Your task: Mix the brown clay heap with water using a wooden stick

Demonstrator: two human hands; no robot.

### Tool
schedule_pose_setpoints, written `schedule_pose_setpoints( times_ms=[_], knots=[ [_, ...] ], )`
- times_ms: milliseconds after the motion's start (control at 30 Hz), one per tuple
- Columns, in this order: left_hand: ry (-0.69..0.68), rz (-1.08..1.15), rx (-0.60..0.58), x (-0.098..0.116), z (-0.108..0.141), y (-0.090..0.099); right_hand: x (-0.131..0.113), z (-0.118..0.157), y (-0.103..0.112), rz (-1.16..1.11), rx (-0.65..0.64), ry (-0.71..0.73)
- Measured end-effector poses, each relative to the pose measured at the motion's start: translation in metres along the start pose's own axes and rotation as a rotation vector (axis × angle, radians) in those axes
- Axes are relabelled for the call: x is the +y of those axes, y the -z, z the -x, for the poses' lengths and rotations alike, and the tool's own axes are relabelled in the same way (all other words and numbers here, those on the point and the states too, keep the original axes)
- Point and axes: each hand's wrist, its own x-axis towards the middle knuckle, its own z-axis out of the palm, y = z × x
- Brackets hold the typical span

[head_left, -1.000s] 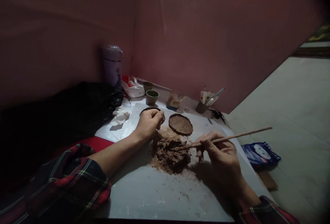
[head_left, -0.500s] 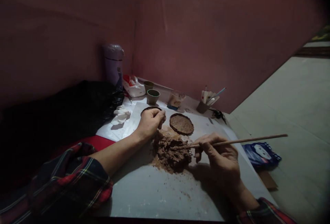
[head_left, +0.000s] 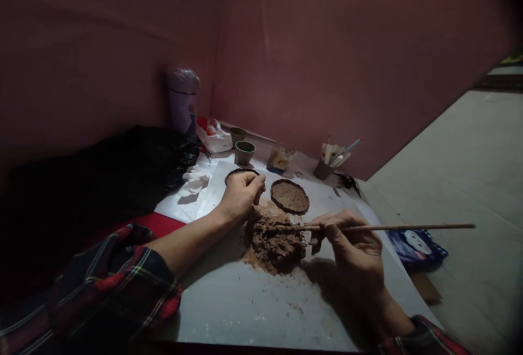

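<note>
A rough mound of brown, clay-like material (head_left: 278, 246) lies on the white table (head_left: 253, 311). My right hand (head_left: 353, 246) pinches a long thin stick (head_left: 412, 227), whose left tip touches the top of the mound. At the mound's upper left is my left hand (head_left: 244, 194), its thumb and fingers closed together; what they hold, if anything, is hidden. Behind the mound lies a round, flat brown disc with a raised rim (head_left: 290, 197). A second round brown piece (head_left: 241, 171) shows partly behind my left hand.
Two cups (head_left: 245, 153) and a stained container (head_left: 280, 159) stand at the back, with a pot of tools (head_left: 322, 170) to their right. A purple flask (head_left: 183, 102), a white crumpled glove or cloth (head_left: 193, 181) and a black bag (head_left: 122, 175) are at the left.
The stick has tilted closer to level, its far end swinging down and to the right. My left hand keeps its closed pose. The whole view has shifted slightly.
</note>
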Motion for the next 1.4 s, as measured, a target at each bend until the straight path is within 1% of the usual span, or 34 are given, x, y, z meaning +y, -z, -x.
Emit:
schedule_pose_setpoints(
  times_ms=[133, 200, 333, 467, 567, 733, 933, 1067, 1167, 1300, 1400],
  knots=[
    [0.011, -0.008, -0.008, 0.0, 0.0, 0.0, 0.0, 0.002, -0.004, 0.003, -0.089, -0.082],
    [0.013, -0.006, -0.007, 0.0, 0.0, 0.0, -0.001, 0.002, -0.004, -0.007, -0.101, -0.085],
    [0.007, -0.017, -0.001, 0.0, -0.001, 0.001, -0.005, 0.0, 0.0, -0.012, -0.033, -0.035],
    [0.006, -0.017, 0.001, 0.0, -0.001, 0.0, -0.005, 0.0, 0.002, 0.051, 0.04, -0.007],
    [0.006, -0.012, 0.002, 0.0, 0.0, 0.0, -0.004, 0.001, 0.002, 0.132, 0.06, -0.009],
    [0.008, -0.024, 0.003, 0.001, 0.001, 0.0, -0.001, 0.003, 0.0, 0.197, 0.104, 0.048],
    [0.011, -0.031, -0.006, 0.0, 0.001, 0.0, 0.001, 0.003, -0.005, 0.111, -0.008, -0.025],
    [0.008, -0.027, -0.011, -0.001, 0.0, 0.0, 0.002, 0.005, -0.005, 0.076, -0.06, -0.027],
    [0.013, -0.02, -0.007, -0.001, 0.0, 0.0, 0.004, 0.006, -0.001, 0.061, -0.102, -0.018],
    [0.012, -0.035, -0.009, 0.0, 0.0, 0.0, 0.002, 0.005, 0.006, 0.12, -0.211, 0.026],
    [0.009, -0.033, -0.013, 0.001, 0.0, 0.0, -0.006, 0.006, 0.006, 0.241, -0.298, 0.066]
  ],
)
